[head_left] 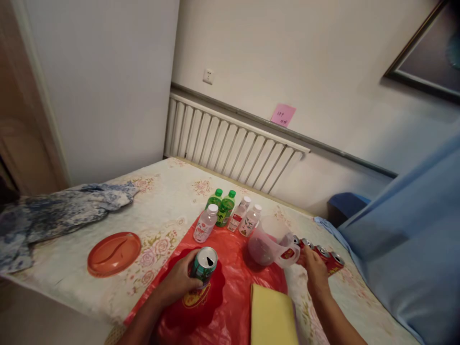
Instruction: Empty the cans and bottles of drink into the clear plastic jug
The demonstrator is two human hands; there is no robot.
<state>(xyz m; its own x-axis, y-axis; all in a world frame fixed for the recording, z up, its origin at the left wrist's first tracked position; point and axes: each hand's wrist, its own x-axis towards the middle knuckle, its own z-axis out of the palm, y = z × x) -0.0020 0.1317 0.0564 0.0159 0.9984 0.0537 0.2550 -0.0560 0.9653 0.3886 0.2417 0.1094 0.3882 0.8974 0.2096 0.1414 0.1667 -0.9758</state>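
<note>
Gripping open green can (203,273) in left hand (179,280), over dark red plate (217,290); with right hand (316,270) at red cans (335,264), can't tell whether clamped; might tip pitcher (264,244) by snagging its handle (296,254), or spill by tilting.

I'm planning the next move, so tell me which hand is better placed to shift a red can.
Right, I'd judge: the right hand is at the red cans; the left hand, farther off, holds the green can.
</note>
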